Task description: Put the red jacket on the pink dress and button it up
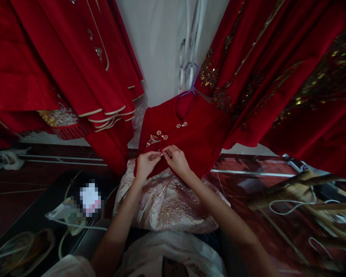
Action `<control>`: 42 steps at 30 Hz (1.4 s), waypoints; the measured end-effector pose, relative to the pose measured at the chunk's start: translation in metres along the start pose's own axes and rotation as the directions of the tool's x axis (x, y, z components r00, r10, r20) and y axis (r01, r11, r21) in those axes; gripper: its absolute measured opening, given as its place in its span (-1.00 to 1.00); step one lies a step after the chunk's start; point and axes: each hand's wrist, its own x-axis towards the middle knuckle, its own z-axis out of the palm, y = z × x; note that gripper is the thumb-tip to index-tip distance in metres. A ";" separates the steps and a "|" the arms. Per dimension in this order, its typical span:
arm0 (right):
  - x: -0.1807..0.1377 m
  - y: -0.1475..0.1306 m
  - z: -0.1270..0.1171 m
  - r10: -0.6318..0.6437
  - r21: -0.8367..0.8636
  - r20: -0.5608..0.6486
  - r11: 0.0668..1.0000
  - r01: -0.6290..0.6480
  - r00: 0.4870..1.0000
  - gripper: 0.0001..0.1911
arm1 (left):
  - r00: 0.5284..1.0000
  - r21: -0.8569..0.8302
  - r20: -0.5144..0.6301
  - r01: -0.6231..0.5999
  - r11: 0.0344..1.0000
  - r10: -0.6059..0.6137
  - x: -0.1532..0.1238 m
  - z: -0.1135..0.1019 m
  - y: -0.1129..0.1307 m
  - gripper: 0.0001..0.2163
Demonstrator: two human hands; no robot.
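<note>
In the head view, as I see it from here, the red garment (203,129) lies before the person, its lower part over the patterned cloth (178,204) on the lap and a purple hanger (193,89) in its neck at the far end. The left hand (146,163) and right hand (176,158) are both closed in fingertip pinches on its near front, meeting at a small pale ornament (162,154). The fingers hide most of it, so I cannot tell which hand has the ornament and which only cloth. The work looks to me like fiddly handling of that piece. I would let one hand steady the cloth right beside it while the other moves the piece in small, gentle turns; a hard tug could pucker the fabric. Farther off, the upper flower ornament (182,125) sits below the neck, and the lower flower ornament (162,135) lies nearer, with the fan-shaped ornament (153,139) just to its left. Fingers should keep clear of those, since raised pieces may snag. Low wrists, as here, seem sensible for fine control.
</note>
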 end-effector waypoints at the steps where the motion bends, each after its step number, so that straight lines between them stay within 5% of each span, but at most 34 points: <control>1: -0.001 0.000 -0.001 0.011 -0.001 0.002 1.000 -0.011 1.000 -0.87 | 1.000 -0.004 0.024 -0.009 1.000 0.009 0.000 -0.001 0.000 -0.85; 8: -0.025 0.004 -0.022 0.143 0.100 0.021 0.984 -0.144 0.990 -0.78 | 0.997 0.090 -0.007 -0.080 0.993 0.081 -0.008 0.001 0.003 -0.75; 17: -0.021 -0.004 -0.041 0.112 0.172 -0.020 0.979 -0.107 0.993 -0.85 | 0.990 0.209 0.017 -0.139 0.968 0.139 -0.012 0.001 0.008 -0.79; 26: -0.022 0.000 -0.045 0.120 0.177 -0.003 0.977 -0.117 0.993 -0.86 | 0.974 0.310 0.071 -0.227 0.923 0.215 -0.011 0.003 0.015 -0.86; 42: -0.023 0.003 -0.038 0.083 0.186 0.044 0.978 -0.090 0.996 -0.86 | 0.986 0.255 -0.003 -0.163 0.953 0.169 -0.010 0.007 0.022 -0.86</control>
